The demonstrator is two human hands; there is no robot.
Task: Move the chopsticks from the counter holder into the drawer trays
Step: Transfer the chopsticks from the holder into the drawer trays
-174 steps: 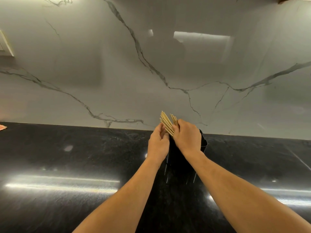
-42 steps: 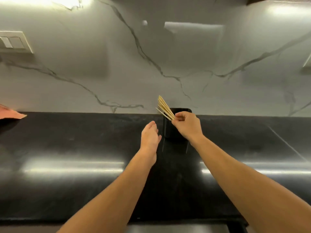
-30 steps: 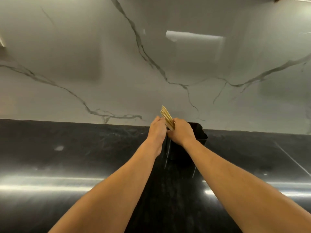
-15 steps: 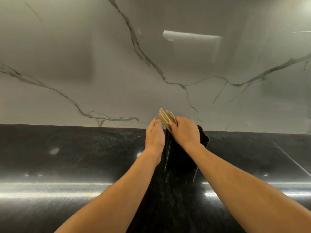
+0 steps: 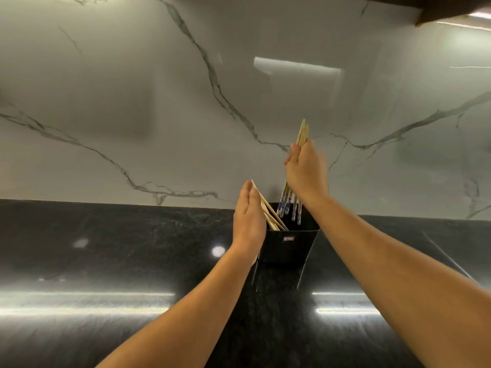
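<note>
A black holder (image 5: 288,247) stands on the black counter against the marble wall. My right hand (image 5: 305,172) grips a bundle of chopsticks (image 5: 303,132), raised above the holder; their blue-patterned tips (image 5: 289,209) hang just over its rim. My left hand (image 5: 249,217), fingers straight, rests against the remaining chopsticks (image 5: 268,211) that lean left inside the holder.
The glossy black counter (image 5: 106,261) stretches left and right with bright light reflections. A white marble backsplash (image 5: 159,115) rises right behind the holder. The dark corner of a cabinet (image 5: 451,9) shows at the top right.
My right hand has lifted a bundle of chopsticks up out of the holder. My left hand stays at the holder's left side, against the chopsticks left inside.
</note>
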